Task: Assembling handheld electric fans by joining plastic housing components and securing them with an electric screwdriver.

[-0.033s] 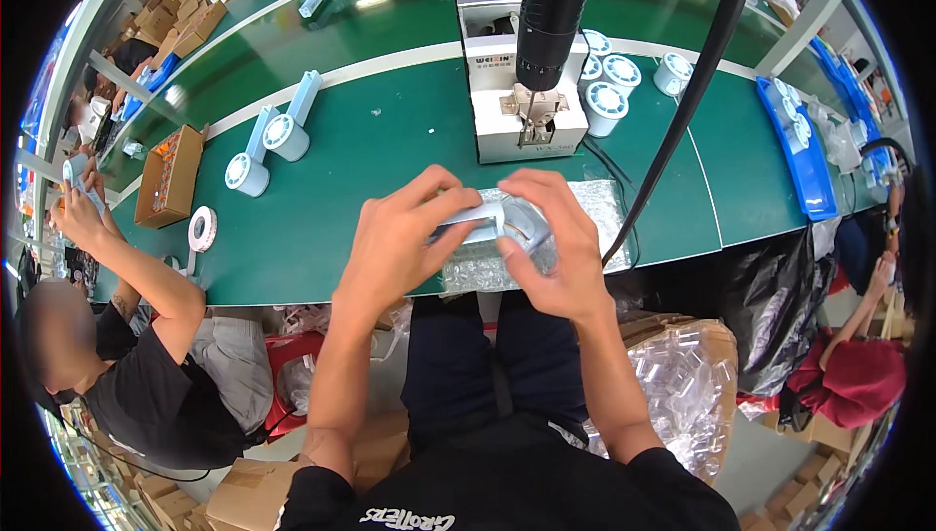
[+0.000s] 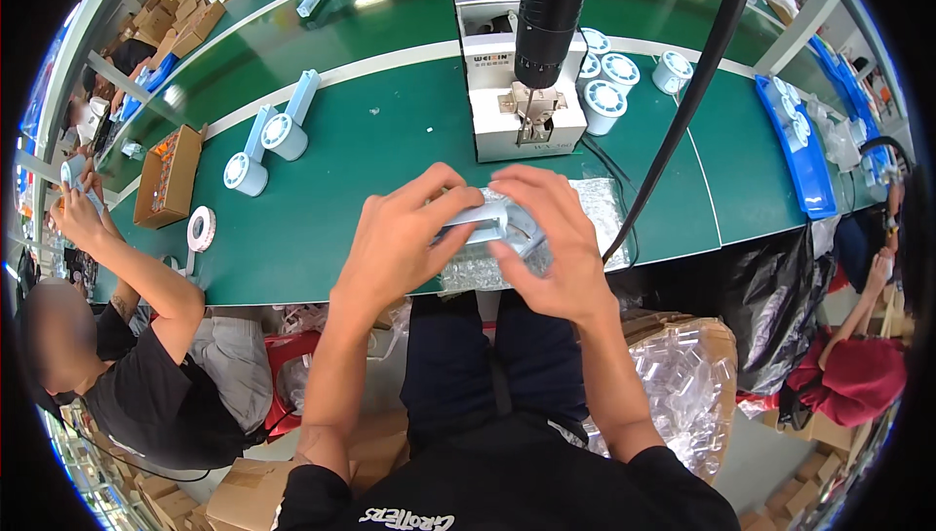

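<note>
In the head view, the left hand (image 2: 395, 234) is clamped on a light blue part (image 2: 490, 214), thumb and fingers pinching its long handle. The right hand (image 2: 561, 248) arches around the part's wider end, its thumb and fingers apart from each other; whether they press on it, I cannot tell. The part thus lies between the two hands, above a bubble-wrap sheet (image 2: 600, 204) on the green counter (image 2: 380, 141). A thin darker line shows inside the wide end, too small to identify.

Beyond the hands stands a white machine (image 2: 494, 92), with a black ribbed tube (image 2: 554, 24) hanging in front of it. Beyond and to the right of the right hand is a group of round parts (image 2: 604, 107). Out to the left of the left hand are two handled pieces (image 2: 285, 137) (image 2: 247, 173), a small cardboard box (image 2: 168, 180) and a tape roll (image 2: 201, 229).

The step in hand looks like two-handed handling of the part at its wide end. A next move there would seem to call for a steady left hold, leaving the right fingers free for fine adjustment.
</note>
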A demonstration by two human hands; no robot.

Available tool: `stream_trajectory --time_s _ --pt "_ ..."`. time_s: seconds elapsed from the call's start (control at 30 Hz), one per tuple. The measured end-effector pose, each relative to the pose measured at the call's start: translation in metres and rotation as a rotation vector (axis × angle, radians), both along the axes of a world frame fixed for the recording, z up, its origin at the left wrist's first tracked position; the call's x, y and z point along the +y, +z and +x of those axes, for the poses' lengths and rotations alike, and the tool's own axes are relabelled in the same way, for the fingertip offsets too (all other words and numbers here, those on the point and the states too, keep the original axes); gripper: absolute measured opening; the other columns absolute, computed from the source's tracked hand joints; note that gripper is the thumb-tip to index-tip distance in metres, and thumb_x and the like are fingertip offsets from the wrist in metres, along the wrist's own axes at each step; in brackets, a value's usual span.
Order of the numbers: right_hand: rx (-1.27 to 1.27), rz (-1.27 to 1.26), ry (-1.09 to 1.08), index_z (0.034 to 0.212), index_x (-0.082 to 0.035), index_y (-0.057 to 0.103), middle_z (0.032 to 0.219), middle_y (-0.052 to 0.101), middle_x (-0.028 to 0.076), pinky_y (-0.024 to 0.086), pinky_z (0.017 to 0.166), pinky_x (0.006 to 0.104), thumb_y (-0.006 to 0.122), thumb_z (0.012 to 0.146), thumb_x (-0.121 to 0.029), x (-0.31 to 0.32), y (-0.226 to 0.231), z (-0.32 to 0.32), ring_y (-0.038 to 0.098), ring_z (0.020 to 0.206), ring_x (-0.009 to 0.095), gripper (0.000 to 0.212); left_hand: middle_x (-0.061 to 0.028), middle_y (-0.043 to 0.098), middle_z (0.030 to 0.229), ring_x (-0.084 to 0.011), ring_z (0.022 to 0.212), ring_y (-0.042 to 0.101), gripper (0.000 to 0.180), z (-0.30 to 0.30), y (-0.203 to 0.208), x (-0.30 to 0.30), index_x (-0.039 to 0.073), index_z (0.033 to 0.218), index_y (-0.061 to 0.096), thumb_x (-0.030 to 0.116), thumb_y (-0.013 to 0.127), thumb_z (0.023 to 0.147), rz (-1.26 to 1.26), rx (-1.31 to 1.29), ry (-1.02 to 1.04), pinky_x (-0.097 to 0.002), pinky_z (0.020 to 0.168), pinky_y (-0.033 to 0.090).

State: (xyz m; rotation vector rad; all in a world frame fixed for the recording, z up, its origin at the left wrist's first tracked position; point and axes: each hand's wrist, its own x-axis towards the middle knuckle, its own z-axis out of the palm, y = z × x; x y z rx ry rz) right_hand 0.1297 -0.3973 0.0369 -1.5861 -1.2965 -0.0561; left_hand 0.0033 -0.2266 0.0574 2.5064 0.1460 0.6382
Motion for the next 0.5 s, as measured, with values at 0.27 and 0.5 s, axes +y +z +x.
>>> stream_trajectory --time_s 0.27,0.5 --pt "0.03 -0.202 0.045 0.135 0.003 0.06 0.112 0.065 0.017 0.052 0.08 0.0446 0.076 0.091 -0.01 -0.003 0.018 0.001 0.065 0.094 0.038 0.049 -0.0032 0.064 0.096 -0.0272 0.084 0.068 0.036 0.013 0.04 0.007 0.009 0.107 0.068 0.003 0.08 0.073 0.203 0.118 -0.182 -0.04 0.068 0.054" --pt "0.17 -0.274 -0.119 0.123 0.0 0.065 0.099 0.062 0.013 0.051 0.071 0.0403 0.082 0.079 0.0 -0.007 0.015 -0.003 0.062 0.081 0.031 0.047 -0.0055 0.069 0.105 -0.0306 0.086 0.068 0.044 0.023 0.032 -0.01 0.01 0.109 0.067 -0.003 0.076 0.068 0.251 -0.064 -0.186 -0.0405 0.075 0.055"
